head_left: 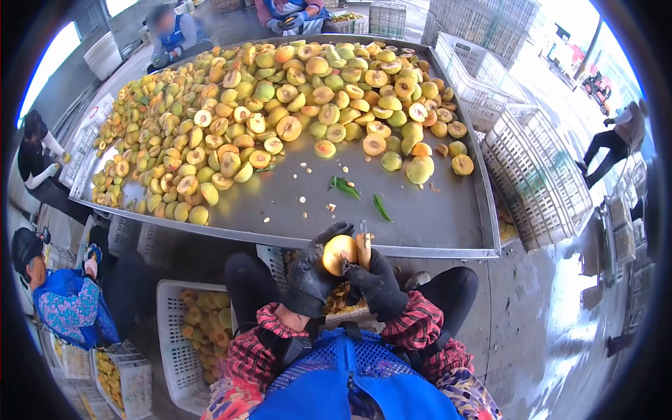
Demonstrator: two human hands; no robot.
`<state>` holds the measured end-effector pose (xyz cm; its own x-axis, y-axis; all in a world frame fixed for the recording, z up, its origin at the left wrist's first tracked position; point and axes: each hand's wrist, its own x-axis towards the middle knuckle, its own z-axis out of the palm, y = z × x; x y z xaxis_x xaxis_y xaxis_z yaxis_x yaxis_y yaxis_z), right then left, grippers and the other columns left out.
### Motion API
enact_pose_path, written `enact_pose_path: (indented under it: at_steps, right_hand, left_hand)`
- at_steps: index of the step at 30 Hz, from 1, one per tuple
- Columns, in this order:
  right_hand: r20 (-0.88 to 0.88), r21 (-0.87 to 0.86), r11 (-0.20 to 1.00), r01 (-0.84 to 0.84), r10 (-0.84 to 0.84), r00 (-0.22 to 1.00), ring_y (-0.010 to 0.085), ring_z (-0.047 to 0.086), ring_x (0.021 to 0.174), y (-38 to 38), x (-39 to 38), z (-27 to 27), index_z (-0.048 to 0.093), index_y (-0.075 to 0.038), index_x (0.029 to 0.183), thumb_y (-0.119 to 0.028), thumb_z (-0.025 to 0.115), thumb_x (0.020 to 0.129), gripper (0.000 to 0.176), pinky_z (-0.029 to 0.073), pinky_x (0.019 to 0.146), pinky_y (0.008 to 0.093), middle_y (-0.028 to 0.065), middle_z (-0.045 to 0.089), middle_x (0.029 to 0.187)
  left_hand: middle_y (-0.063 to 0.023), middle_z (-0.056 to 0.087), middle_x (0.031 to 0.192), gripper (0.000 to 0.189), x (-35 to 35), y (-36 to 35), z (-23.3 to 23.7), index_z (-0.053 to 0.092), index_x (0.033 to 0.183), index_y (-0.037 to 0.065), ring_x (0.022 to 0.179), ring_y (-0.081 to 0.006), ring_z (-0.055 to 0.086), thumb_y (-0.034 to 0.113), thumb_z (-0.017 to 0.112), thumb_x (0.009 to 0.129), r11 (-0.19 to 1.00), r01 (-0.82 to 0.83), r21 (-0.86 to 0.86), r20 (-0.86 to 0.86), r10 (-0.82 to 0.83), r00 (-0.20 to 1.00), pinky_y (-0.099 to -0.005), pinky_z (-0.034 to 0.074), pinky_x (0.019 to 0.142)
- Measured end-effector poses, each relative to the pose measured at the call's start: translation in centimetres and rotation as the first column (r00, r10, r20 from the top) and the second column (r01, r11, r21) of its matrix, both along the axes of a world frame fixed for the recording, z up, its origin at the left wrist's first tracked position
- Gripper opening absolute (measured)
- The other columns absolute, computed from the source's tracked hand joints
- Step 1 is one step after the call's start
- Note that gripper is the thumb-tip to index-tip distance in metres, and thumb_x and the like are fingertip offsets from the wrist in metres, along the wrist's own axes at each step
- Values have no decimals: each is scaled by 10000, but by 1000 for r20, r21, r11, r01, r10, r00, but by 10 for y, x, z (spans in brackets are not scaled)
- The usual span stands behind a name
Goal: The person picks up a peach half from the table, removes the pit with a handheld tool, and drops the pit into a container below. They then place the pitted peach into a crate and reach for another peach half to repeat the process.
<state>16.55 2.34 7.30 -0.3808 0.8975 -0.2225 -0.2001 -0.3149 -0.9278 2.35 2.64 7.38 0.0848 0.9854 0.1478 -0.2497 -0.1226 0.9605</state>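
The gloved fingers of the left hand (311,269) curl round a yellow-orange peach (339,253), gripping it from below and behind. The right hand (381,283), also in a black glove, is clenched on a small knife (363,246) with a pale wooden handle. Its short blade stands up just beside the fruit; whether it touches, I cannot tell. Both hands hang over the person's lap, just off the near edge of the metal table (420,217).

A white crate (175,336) of peaches sits beside the left knee. On the table, a heap of halved peaches (280,91) covers the far and left parts, and two green leaves (344,186) lie toward the near edge. Stacked crates (532,168) stand off the right edge.

The risk, as I judge it, is the blade so close to the left thumb — wet fruit slipping in a glove could send the edge into the fingers, or drop the peach past the crate.
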Motion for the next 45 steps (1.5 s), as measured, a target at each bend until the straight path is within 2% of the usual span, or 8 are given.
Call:
enact_pose_path:
  at_steps: [5,11,16,20,32,35,42,45]
  right_hand:
    - [84,231,972,51,-72,994,78,554,578,2,-2,-18,538,39,1035,-149,630,832,292,448,469,234,36,578,761]
    - [118,90,996,-8,-3,993,75,542,589,3,2,-2,512,31,1078,-130,622,839,308,450,482,236,36,570,804]
    - [1,88,991,102,-102,995,75,541,582,0,-3,-22,510,36,1082,-121,587,855,286,454,483,233,40,570,823]
    - [34,-26,998,58,-57,998,72,535,636,-5,4,5,509,33,1069,-119,547,873,251,461,525,230,49,558,832]
    - [490,307,928,-212,37,871,252,568,706,-42,5,-17,474,-10,1038,-154,539,875,227,436,614,362,149,552,792]
    - [539,313,926,-213,11,842,303,572,729,-42,4,-13,472,-8,1042,-154,538,868,236,433,633,394,174,556,807]
    - [578,435,881,-187,-114,808,319,603,751,-46,2,-18,508,2,1024,-135,547,864,214,454,636,398,184,586,814]
    - [586,445,870,-211,-105,803,363,599,778,-46,-1,-16,505,-2,1030,-130,544,862,215,454,647,416,208,588,834]
  left_hand:
    - [-126,618,1058,486,-12,5,2,533,1170,19,983,-238,595,68,683,710,984,43,171,-546,58,836,-322,463,864]
    - [-123,611,1079,530,-14,3,2,521,1186,22,972,-223,597,70,704,692,991,87,106,-567,-12,824,-308,460,862]
    - [-138,526,1215,487,-11,0,-4,430,1271,-5,1072,-234,538,154,559,830,978,128,-167,153,-102,983,-318,433,919]
    - [-179,464,1277,450,-19,-1,-28,396,1293,-11,1150,-275,475,241,390,919,873,385,-299,786,-3,618,-369,404,962]
    - [-170,439,1300,502,-8,-7,-26,370,1309,0,1173,-268,452,302,391,909,949,185,-255,718,58,694,-396,376,993]
    - [-177,388,1341,496,-7,-5,-34,314,1337,-5,1216,-268,413,252,382,917,922,344,-177,897,8,442,-398,349,1022]
    - [-231,379,1334,549,-16,-7,-29,327,1317,-46,1239,-337,372,350,314,937,922,315,-226,503,-167,848,-480,281,1047]
    - [-219,416,1310,543,-12,-6,-40,361,1297,-43,1209,-330,412,361,342,935,918,281,-279,771,40,635,-473,309,1030]
